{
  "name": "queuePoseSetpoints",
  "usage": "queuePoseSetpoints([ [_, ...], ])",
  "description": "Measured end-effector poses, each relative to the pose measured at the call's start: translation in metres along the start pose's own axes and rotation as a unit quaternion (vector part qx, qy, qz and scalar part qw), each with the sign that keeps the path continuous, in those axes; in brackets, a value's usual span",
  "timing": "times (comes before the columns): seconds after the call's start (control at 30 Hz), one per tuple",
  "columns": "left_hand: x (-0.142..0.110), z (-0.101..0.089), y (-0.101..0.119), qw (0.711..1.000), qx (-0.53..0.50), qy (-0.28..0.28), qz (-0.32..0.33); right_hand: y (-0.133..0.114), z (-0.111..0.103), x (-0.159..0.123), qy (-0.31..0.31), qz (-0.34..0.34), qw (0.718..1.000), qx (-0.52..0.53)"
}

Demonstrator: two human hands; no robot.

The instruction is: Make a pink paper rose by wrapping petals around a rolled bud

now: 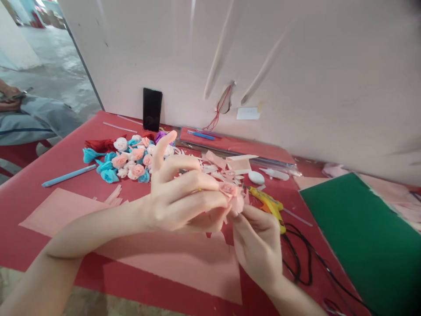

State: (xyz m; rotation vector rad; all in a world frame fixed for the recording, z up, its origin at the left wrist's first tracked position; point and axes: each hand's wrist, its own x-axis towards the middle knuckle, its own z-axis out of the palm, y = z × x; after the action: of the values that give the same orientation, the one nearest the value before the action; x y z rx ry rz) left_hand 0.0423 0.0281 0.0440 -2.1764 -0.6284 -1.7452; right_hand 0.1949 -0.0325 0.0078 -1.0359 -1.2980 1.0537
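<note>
Between my two hands is a small pink paper rose (229, 189) with layered petals. My left hand (187, 195) pinches it from the left, its index finger raised and the others bent. From below right, the fingertips of my right hand (258, 241) close on the flower's lower petals. Beneath both hands lies a large pink paper sheet (184, 263). A yellow glue gun (268, 202) rests just behind my right hand. Pink paper scraps (213, 169) are strewn beyond the flower.
Several finished paper flowers (136, 171) are heaped at the left beside a blue pen (69, 175). A phone (152, 109) leans on the white panel (184, 57). A green board (365, 237) and a black cable (309, 263) lie right. A seated person (29, 114) is far left.
</note>
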Motion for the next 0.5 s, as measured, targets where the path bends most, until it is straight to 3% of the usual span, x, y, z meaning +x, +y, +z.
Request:
queuePoseSetpoints([
  [0.1, 0.001, 0.0, -0.004, 1.0, 0.004, 0.002, 0.028, -0.002, 0.0, 0.0, 0.001, -0.007, 1.0, 0.004],
  [0.3, 0.005, 0.003, -0.009, 0.992, 0.04, 0.058, 0.101, -0.008, 0.001, 0.0, 0.016, -0.044, 0.998, -0.038],
  [0.5, 0.006, 0.002, -0.008, 0.993, 0.038, 0.058, 0.098, -0.018, 0.004, 0.003, 0.031, -0.081, 0.988, -0.13],
])
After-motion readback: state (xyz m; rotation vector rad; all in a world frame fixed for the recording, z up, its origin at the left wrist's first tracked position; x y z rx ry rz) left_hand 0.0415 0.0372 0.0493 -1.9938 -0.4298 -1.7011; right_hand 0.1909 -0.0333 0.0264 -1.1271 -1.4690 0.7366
